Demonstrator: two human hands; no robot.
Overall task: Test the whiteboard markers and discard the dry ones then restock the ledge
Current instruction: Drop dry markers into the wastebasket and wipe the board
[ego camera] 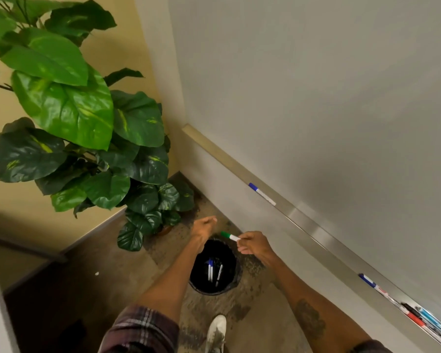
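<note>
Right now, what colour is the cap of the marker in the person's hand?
Green. The marker pinched in the right hand shows it best in the head view.

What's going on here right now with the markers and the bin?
A person stands over a black bin on the floor. The right hand pinches a green-capped marker above the bin, which already holds a few markers. The left hand hovers beside it, fingers curled, with nothing visible in it. One blue-capped marker lies on the ledge, and a bunch of markers sits further along.
</note>
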